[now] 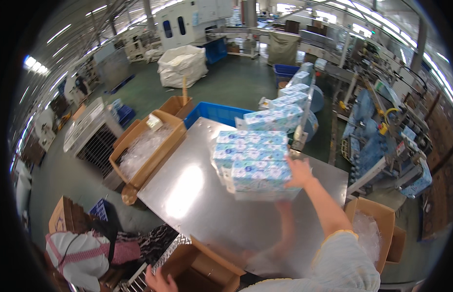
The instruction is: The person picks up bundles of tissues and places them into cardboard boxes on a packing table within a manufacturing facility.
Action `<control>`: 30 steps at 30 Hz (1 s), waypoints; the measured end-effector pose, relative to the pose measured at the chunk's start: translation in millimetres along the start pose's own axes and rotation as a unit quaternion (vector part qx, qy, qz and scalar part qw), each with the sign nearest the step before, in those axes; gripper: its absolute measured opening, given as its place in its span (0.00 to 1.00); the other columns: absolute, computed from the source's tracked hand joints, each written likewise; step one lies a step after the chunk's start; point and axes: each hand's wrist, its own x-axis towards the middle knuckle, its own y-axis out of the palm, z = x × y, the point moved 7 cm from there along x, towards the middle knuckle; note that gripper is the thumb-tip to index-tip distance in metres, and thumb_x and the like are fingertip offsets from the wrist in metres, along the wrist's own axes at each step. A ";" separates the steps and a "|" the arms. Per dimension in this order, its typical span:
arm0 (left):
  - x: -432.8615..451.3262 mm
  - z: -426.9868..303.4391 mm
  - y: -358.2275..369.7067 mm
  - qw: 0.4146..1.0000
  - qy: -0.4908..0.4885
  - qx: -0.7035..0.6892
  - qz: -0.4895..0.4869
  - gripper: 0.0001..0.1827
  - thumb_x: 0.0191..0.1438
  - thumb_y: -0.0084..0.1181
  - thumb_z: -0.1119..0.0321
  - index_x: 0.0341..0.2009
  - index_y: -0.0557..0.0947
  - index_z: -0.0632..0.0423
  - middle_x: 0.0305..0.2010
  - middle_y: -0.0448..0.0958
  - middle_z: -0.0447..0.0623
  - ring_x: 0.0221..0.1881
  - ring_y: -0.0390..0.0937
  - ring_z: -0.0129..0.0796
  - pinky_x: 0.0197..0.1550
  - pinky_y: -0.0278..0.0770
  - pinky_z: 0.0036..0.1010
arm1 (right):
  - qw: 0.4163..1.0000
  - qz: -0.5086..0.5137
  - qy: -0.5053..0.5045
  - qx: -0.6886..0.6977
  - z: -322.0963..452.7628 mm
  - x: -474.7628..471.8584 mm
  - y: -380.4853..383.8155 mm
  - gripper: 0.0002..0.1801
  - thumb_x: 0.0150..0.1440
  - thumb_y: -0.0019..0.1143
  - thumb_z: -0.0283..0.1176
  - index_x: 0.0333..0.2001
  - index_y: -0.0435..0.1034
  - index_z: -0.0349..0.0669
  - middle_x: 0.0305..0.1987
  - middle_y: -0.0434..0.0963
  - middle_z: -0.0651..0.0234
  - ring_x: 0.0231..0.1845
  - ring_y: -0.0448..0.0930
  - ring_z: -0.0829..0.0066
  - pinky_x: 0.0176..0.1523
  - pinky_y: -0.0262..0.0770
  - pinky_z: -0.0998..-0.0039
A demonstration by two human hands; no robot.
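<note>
A stack of plastic-wrapped tissue packs with a blue-and-white floral print sits on a shiny metal table. My right hand is at the right end of the stack, thumb and fingers spread around the end of the front pack. Low in the view, my left hand is partly cut off by the picture's edge. Its fingers are apart, with nothing seen in them, beside an open cardboard box whose inside shows bare brown walls.
More floral packs line a conveyor leading to the table's far edge. Cardboard boxes of clear plastic film stand left and right. A blue crate adjoins the far side. A co-worker bends at lower left. Machinery stands right.
</note>
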 end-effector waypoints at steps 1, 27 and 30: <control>28.4 -28.5 19.8 0.997 0.051 -0.052 0.005 0.27 0.53 0.65 0.64 0.57 0.78 0.56 0.62 0.71 0.68 0.64 0.67 0.61 0.65 0.63 0.52 | 0.996 -0.023 -0.056 0.059 9.8 0.2 10.0 0.62 0.35 0.76 0.53 0.72 0.54 0.45 0.53 0.74 0.47 0.56 0.75 0.44 0.65 0.64 0.46; 76.8 -79.0 -95.8 0.834 -0.099 -0.537 0.075 0.28 0.52 0.64 0.65 0.55 0.75 0.67 0.63 0.69 0.71 0.63 0.68 0.49 0.63 0.66 0.42 | 0.973 0.191 0.045 0.125 81.7 -60.1 48.8 0.73 0.40 0.76 0.55 0.78 0.36 0.42 0.61 0.72 0.38 0.57 0.78 0.44 0.57 0.75 0.55; -14.2 -9.8 -83.9 0.834 -0.150 -0.519 0.115 0.32 0.51 0.65 0.64 0.57 0.73 0.67 0.64 0.69 0.71 0.64 0.68 0.51 0.63 0.67 0.42 | 0.991 0.098 0.079 0.042 117.6 -119.3 37.3 0.74 0.40 0.76 0.56 0.77 0.33 0.40 0.65 0.68 0.35 0.58 0.76 0.39 0.61 0.73 0.54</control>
